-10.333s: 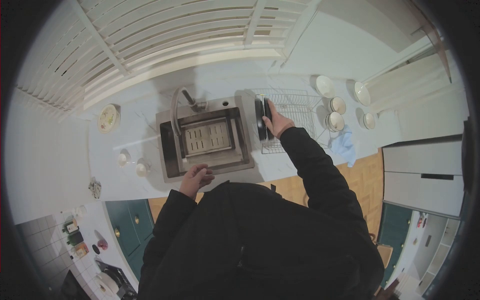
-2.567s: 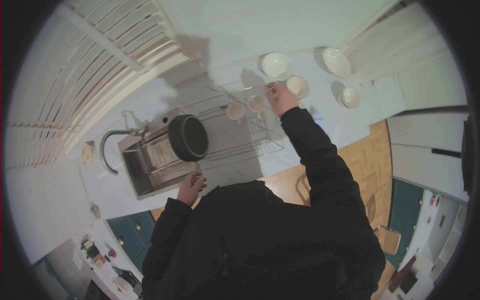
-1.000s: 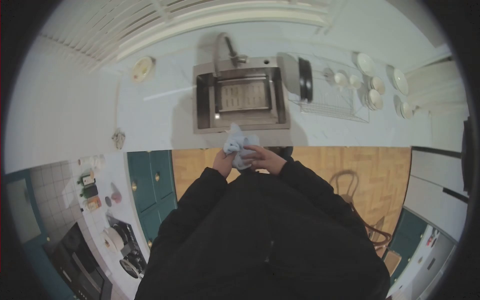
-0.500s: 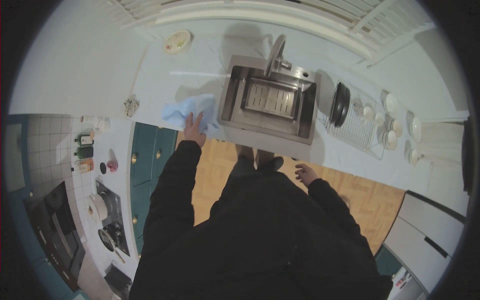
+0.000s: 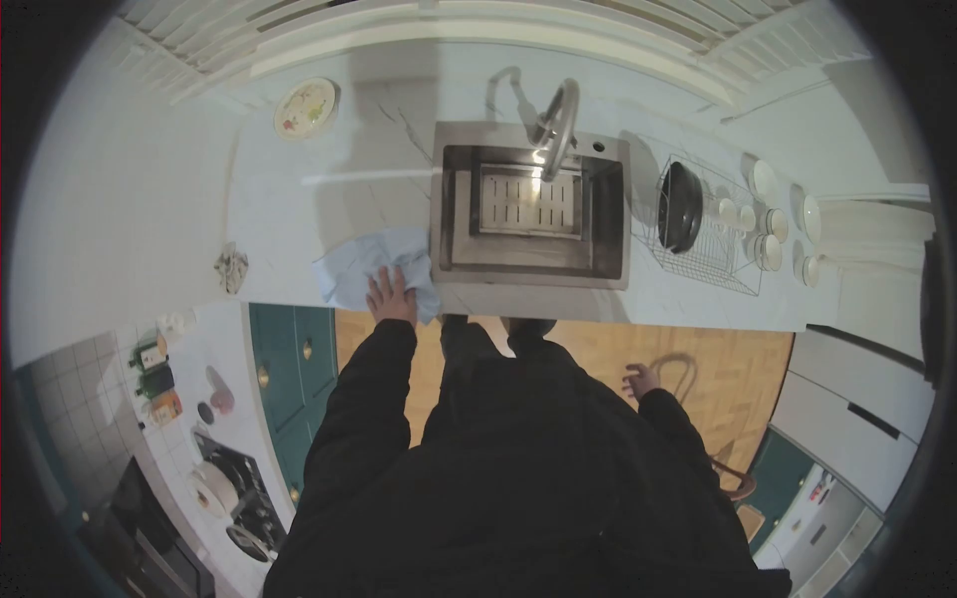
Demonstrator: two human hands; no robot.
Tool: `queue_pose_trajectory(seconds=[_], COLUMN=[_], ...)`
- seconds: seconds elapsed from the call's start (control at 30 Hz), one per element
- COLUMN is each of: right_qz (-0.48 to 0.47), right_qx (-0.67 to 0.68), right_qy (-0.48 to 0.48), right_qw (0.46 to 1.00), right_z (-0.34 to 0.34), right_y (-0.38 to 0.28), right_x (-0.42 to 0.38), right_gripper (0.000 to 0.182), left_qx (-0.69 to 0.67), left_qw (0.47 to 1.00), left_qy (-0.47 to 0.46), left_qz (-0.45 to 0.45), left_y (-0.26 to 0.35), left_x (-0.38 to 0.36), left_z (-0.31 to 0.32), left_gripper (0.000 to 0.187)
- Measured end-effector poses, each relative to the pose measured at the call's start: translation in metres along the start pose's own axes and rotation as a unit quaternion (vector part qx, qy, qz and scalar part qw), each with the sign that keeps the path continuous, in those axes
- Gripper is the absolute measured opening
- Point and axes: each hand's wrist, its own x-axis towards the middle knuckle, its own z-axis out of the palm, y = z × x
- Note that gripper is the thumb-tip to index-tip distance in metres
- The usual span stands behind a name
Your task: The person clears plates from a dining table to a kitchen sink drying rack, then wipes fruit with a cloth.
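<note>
A light blue cloth (image 5: 363, 267) lies crumpled on the counter, just left of the sink, reaching the front edge. My left hand (image 5: 392, 296) rests on its right part, palm down with the fingers spread and stretched out. Over the floor, below the counter's front edge, my right hand (image 5: 640, 380) hangs in the air. Its fingers are loosely bent and apart, and nothing is in it. The steel sink (image 5: 446, 261) has a perforated tray (image 5: 528, 199) inside and a curved faucet (image 5: 564, 125) at its back.
Right of the sink a wire dish rack (image 5: 698, 271) holds a black pan (image 5: 679, 206), with white cups and bowls alongside. A patterned plate (image 5: 305, 108) sits at the back left, a crumpled wad (image 5: 230, 268) at the left edge. A stove with a pot (image 5: 214, 488) is at lower left.
The view has turned slightly. My left hand has settled flatter on the cloth with its fingers spread wider. My right hand still hangs free over the floor.
</note>
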Motion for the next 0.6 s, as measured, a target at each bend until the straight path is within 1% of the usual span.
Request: queue_pose_trajectory(seconds=[0.1,0.17,0.2,0.27,0.3,0.37,0.4,0.47,0.5,0.57,0.6], right_qz=[0.033,0.046,0.052,0.027,0.023,-0.022,-0.03,-0.033,-0.031,-0.027,-0.025], right_qx=[0.005,0.009,0.011,0.029,0.034,0.047,0.052,-0.003,-0.014,0.035,0.048], right_qy=[0.028,0.015,0.014,0.005,0.004,-0.039,-0.049,-0.093,-0.103,-0.086,-0.081], right_qw=[0.999,0.999,0.998,0.999,0.999,0.998,0.997,0.995,0.994,0.995,0.995], right_z=[0.023,0.044,0.055,0.078,0.087,0.11,0.118,0.13,0.136,0.145,0.146], right_y=[-0.019,-0.042,-0.052,-0.066,-0.068,-0.064,-0.069,-0.094,-0.097,-0.087,-0.085], right_x=[-0.027,-0.049,-0.057,-0.067,-0.066,-0.058,-0.062,-0.083,-0.087,-0.077,-0.077], right_gripper=[0.036,0.033,0.032,0.031,0.03,0.031,0.032,0.033,0.033,0.03,0.029], left_qx=[0.019,0.094,0.111,0.078,0.071,0.039,0.032,0.054,0.061,0.076,0.079], left_qw=[0.999,0.986,0.981,0.978,0.977,0.983,0.985,0.993,0.994,0.992,0.991], left_qy=[0.002,0.108,0.132,0.145,0.146,0.086,0.068,0.06,0.056,0.096,0.105], left_qz=[-0.046,-0.083,-0.089,-0.13,-0.139,-0.156,-0.157,-0.086,-0.065,0.012,0.033], left_y=[-0.062,-0.117,-0.136,-0.153,-0.148,-0.113,-0.093,-0.05,-0.027,0.022,0.037], left_x=[0.057,0.113,0.137,0.17,0.184,0.216,0.232,0.263,0.272,0.276,0.27], left_z=[-0.015,-0.014,-0.02,-0.048,-0.064,-0.104,-0.116,-0.122,-0.124,-0.125,-0.118], left_gripper=[0.061,0.06,0.059,0.055,0.054,0.056,0.057,0.054,0.054,0.054,0.054])
